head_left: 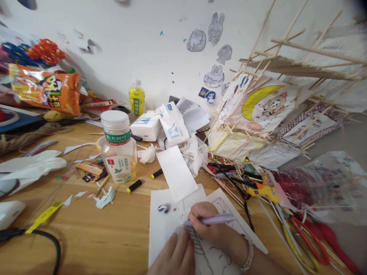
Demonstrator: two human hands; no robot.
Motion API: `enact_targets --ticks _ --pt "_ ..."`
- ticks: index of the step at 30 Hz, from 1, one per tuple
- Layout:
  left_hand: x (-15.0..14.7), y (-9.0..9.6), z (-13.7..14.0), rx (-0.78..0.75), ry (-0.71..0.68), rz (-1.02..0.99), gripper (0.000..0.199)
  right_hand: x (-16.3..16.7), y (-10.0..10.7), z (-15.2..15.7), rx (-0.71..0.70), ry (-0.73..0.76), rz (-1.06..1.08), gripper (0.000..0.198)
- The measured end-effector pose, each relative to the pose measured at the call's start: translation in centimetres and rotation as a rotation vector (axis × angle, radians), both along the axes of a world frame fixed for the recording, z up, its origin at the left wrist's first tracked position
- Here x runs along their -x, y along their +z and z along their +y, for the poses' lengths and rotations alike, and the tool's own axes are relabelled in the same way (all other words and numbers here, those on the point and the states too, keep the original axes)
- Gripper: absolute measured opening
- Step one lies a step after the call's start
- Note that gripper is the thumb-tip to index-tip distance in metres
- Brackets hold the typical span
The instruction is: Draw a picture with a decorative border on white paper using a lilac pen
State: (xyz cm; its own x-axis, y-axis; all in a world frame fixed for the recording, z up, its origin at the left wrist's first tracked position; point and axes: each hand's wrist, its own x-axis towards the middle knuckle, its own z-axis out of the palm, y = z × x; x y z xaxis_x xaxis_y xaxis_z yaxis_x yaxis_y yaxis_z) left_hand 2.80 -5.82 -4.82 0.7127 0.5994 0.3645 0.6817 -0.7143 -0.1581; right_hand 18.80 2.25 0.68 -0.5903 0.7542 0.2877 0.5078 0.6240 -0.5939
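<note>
My right hand [210, 225], with a bracelet [250, 255] on its wrist, is closed round a lavender pen [219, 219]. The pen's tip points left and down at the paper, close to the fingertips of my left hand [176, 254]. That hand lies flat with fingers stretched out on the white paper [157, 238]. Dark line drawing [197, 242] shows between and under the hands, partly hidden by them. A small shiny curved object [163, 208] rests on the paper's upper left. Overlapping the paper's top edge is a blank white sheet [176, 172].
A clear jar [119, 152] with a white lid stands left of the papers, near a black stub with a yellow end [134, 186]. Tissue packs [146, 125] and a yellow bottle [137, 97] are behind. Scissors [311, 240], a yellow glue gun [263, 191] and stick frames [263, 99] crowd the right.
</note>
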Motion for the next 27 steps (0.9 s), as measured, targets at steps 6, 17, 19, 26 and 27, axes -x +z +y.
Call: enact_targets --ticks 6,17,19,26,27 --pt "-0.03 -0.08 0.01 -0.011 0.004 -0.004 0.042 0.15 0.2 -0.03 -0.003 0.003 0.012 0.026" --pt "-0.17 0.43 0.04 -0.027 0.006 0.001 0.047 0.16 0.53 -0.01 -0.021 -0.006 -0.019 0.026" --pt "-0.16 0.47 0.02 -0.017 0.002 -0.004 0.046 0.25 0.67 -0.03 -0.021 0.004 -0.026 0.027" --pt "-0.21 0.68 0.02 -0.017 0.013 0.01 0.047 0.19 0.57 -0.15 0.004 -0.082 -0.017 0.026" --pt "-0.21 0.7 0.05 -0.008 0.013 0.015 0.047 0.17 0.53 -0.14 -0.002 -0.062 -0.012 0.026"
